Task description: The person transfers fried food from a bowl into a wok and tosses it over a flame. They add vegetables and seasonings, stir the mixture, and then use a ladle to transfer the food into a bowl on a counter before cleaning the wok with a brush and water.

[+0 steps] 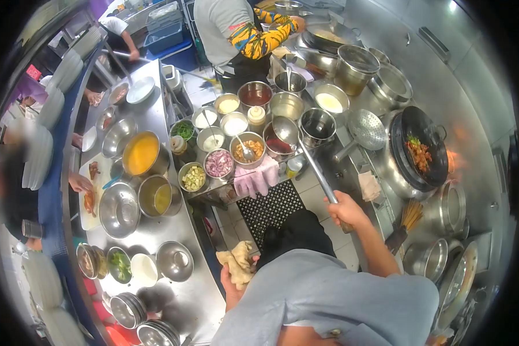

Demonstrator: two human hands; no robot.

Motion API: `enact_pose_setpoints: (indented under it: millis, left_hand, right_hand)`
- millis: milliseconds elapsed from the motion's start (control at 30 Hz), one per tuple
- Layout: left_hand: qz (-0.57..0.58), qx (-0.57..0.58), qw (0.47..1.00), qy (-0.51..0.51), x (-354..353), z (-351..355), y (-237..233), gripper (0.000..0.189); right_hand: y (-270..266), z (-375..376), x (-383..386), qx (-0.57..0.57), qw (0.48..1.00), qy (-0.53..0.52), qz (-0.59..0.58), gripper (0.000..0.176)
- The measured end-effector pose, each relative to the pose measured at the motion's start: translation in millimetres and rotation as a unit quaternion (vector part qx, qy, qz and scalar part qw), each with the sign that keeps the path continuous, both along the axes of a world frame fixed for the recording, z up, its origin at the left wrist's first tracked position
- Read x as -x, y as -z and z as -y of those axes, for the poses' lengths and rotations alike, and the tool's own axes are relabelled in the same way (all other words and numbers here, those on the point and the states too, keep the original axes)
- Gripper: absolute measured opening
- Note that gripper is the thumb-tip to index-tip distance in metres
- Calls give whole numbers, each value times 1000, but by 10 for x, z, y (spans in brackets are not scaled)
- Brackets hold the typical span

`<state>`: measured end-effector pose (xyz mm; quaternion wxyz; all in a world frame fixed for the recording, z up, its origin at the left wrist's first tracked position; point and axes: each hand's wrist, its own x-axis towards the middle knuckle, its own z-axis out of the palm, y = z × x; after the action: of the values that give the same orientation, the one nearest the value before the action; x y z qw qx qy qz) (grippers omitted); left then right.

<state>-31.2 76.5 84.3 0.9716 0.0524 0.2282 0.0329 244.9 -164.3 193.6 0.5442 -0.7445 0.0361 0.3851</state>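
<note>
Grips ladle [316, 168] in right hand [352, 212], fingers closed round handle; holds ladle bowl over red sauce pot [275, 147], near dark liquid pot [318, 123]; clutches tan cloth [236, 262] in left hand [232, 287], fingers curled round folds; see wok [424, 119] with chopped food, flame beside; can't read label on bottle [294, 167] near pink cloth [256, 180] at bench [202, 199] edge, nor red print on co-worker's shirt [216, 40].

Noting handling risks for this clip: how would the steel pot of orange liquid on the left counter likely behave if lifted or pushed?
The steel pot would probably feel heavy, as orange liquid stands high inside. With no lid, it could slosh if shoved. Its smooth metal wall may feel slippery.
</note>
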Motion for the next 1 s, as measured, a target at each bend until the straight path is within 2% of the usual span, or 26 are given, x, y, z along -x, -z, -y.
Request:
enact_pose_setpoints:
  millis: [67,133,233,333,433,567,667,700,733,800,867,933,967,1000]
  left_hand:
    - [75,-24,997,14,-17,-183,169,70]
    - [108,9,994,9,-62,-268,117,66]
    - [102,-10,995,-5,-212,-306,-133,62]
    - [183,-12,983,2,-426,-326,-133,63]
    - [161,-80,982,58,-667,-306,-28,68]
    - [145,-32,982,120,-1159,-102,10,63]
    - [129,22,970,205,-1578,195,-25,64]
    - [87,-33,965,245,-1740,349,-175,67]
    - [74,-14,959,274,-1911,482,-182,67]
    - [45,26,937,345,-2317,817,-174,68]
    - [115,9,904,413,-2751,1216,-157,74]
    - [159,-4,863,479,-3222,1593,-154,78]
    - [133,-87,856,493,-3421,1812,-219,79]
    - [147,-146,850,485,-3624,2055,-278,79]
  right_hand:
    - [50,-21,-9,28,999,-16,14,31]
    - [156,-10,-65,61,997,-35,33,31]
    - [223,83,-235,-86,987,40,-131,30]
    - [157,159,-224,-170,964,94,-183,26]
    - [123,285,-185,-201,962,79,-168,28]
    - [192,494,-209,-223,959,80,-158,28]
    - [255,689,-229,-354,911,88,-193,22]
    - [381,791,-258,-455,848,96,-254,22]
    - [434,893,-250,-551,769,101,-308,23]
    - [368,1151,-160,-618,710,125,-312,27]
    - [268,1482,-15,-669,689,119,-251,25]
    - [88,1933,144,-677,694,164,-182,25]
    - [4,2151,212,-677,697,183,-152,26]
    - [-47,2373,278,-651,722,212,-104,27]
